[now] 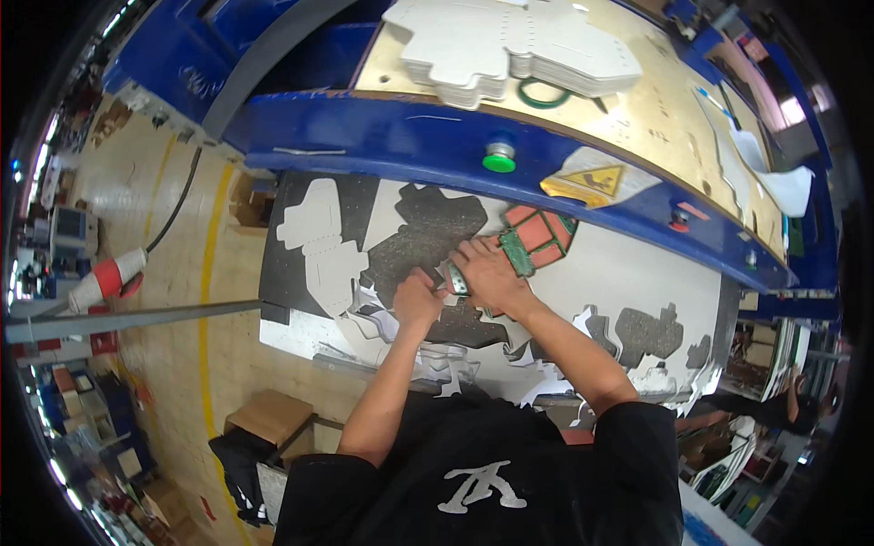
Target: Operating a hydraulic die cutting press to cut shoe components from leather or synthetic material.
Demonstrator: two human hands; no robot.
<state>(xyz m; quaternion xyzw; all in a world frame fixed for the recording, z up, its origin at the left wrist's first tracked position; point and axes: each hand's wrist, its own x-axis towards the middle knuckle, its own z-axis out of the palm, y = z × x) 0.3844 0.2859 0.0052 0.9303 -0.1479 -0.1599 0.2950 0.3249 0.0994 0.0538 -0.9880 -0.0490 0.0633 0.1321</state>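
A cutting die (539,238) with coral-red pads and green edges lies slanted on white sheet material (628,264). My right hand (490,275) rests over its near part with the fingers curled on it, hiding much of that end. My left hand (418,300) is closed just left of the die's near end; whatever its fingers pinch is too small to make out. Around both hands the sheet has dark cut-out openings (428,223). A white cut piece (323,246) with perforated lines lies at the left of the work surface.
Across the far side runs a blue machine beam (382,136) with a green button (499,158). Stacked white cut pieces (519,45) sit on the wooden board above it. Torn scraps (446,359) line the near edge. A cardboard box (270,416) stands lower left. Another person (792,409) is at right.
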